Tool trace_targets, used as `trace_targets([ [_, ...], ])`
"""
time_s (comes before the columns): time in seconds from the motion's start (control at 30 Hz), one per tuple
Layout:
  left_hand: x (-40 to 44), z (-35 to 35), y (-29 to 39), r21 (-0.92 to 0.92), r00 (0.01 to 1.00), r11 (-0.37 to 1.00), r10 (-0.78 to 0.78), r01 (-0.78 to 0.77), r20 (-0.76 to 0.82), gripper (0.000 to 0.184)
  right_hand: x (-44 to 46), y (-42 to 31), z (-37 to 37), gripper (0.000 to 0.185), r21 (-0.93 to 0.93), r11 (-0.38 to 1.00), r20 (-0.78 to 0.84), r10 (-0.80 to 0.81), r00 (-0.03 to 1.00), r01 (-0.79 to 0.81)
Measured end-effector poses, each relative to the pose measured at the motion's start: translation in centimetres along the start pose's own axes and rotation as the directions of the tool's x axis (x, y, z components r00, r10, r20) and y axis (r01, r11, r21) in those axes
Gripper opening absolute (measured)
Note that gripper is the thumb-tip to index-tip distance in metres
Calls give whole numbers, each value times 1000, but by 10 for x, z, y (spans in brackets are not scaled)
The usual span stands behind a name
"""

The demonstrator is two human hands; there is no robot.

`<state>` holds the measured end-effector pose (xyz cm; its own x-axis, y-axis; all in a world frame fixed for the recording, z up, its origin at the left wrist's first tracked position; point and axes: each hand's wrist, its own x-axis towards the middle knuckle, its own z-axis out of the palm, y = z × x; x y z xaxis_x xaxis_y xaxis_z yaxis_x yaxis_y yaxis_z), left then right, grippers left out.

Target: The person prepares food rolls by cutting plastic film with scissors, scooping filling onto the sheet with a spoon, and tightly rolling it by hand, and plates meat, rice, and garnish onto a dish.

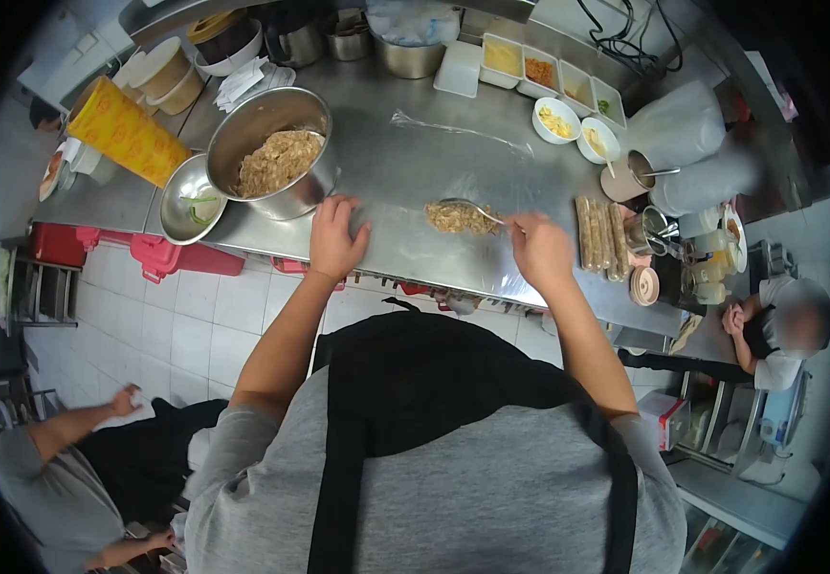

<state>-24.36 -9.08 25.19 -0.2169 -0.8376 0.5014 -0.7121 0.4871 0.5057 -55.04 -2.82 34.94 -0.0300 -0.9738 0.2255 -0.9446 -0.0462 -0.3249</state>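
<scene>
My right hand [540, 251] grips a metal spoon [480, 208], its bowl resting on a mound of brown, chunky mixture [453, 218]. This mound lies on the steel worktop, apparently on clear plastic film. My left hand [338, 236] rests at the worktop's front edge with fingers stretched out, holding nothing. Just beyond it stands a large steel pot [308, 196] partly filled with the same kind of mixture [281, 163]. A small steel bowl [177, 212] with green strips leans beside the pot. Several wrapped rolls [602, 237] lie right of my right hand.
Two white bowls [556, 122] and a row of food trays [541, 72] stand at the back right. A strip of clear film [463, 131] crosses the steel worktop [386, 163]. A yellow cylinder [126, 129] leans at left. Other people stand lower left [61, 469] and right [769, 330].
</scene>
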Motion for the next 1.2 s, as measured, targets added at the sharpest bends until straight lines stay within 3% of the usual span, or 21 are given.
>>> trace_targets([
  [0.2,-2,-2,-3,-94,998,995,23,-28,-51,35,8,6,9,11,82,997,37,2,999,-5],
  [0.27,5,-4,1,-127,995,989,63,-72,-72,32,6,17,6,13,-10,999,28,52,998,-52],
  [0.3,17,-16,25,-214,997,976,34,-47,-65,26,3,27,9,13,-20,998,81,64,995,-63],
  [0.37,50,-44,84,-376,990,916,136,-137,-30,17,-3,36,6,15,-22,997,130,73,989,-70],
  [0.43,81,-78,148,-537,939,797,343,-278,22,10,-7,43,-5,17,-10,996,93,90,992,-90],
  [0.5,107,-118,223,-674,727,546,687,-498,20,8,-10,50,-10,17,19,992,48,126,991,-127],
  [0.53,114,-129,256,-732,554,365,832,-576,-20,10,-12,57,-7,17,7,992,40,122,992,-122],
  [0.57,113,-146,296,-861,561,419,802,-287,204,17,-16,65,0,16,1,993,38,115,993,-115],
  [0.6,119,-152,328,-903,383,291,910,-316,159,21,-19,69,4,15,1,995,42,104,994,-104],
  [0.63,113,-151,353,-928,312,130,950,-349,16,21,-21,70,3,14,8,995,-16,96,995,-96],
  [0.7,92,-147,395,-903,320,-138,904,-407,-282,11,-28,67,-3,12,32,996,-118,82,990,-79],
  [0.73,81,-145,415,-854,374,-243,820,-459,-434,7,-32,64,-9,12,56,995,-109,83,991,-78],
  [0.8,76,-146,427,-852,456,-308,741,-423,-494,19,-37,60,-24,11,96,992,-120,98,988,-87],
  [0.83,77,-148,428,-904,494,-277,765,-325,-412,23,-42,65,-22,9,108,993,-188,58,980,-38],
  [0.9,80,-151,425,-927,475,-189,815,-324,-332,18,-44,77,-23,8,82,996,-178,51,983,-37],
  [0.93,82,-143,416,-898,435,-131,840,-420,-326,12,-45,77,-20,7,77,997,-157,42,987,-30],
  [1.03,94,-109,381,-752,326,76,926,-654,-190,20,-37,65,-23,9,38,991,-115,129,985,-126],
  [1.07,100,-99,367,-664,306,178,949,-726,-80,19,-39,78,-8,10,172,984,-148,76,986,-50],
  [1.1,101,-91,351,-628,388,235,914,-742,-116,17,-38,96,23,11,301,953,-187,21,982,37],
  [1.17,101,-90,318,-549,574,417,805,-724,-147,18,-35,100,31,13,295,953,-121,-28,992,63],
  [1.2,98,-95,300,-507,667,522,729,-686,-152,20,-31,88,12,14,147,989,-21,-8,1000,11],
])
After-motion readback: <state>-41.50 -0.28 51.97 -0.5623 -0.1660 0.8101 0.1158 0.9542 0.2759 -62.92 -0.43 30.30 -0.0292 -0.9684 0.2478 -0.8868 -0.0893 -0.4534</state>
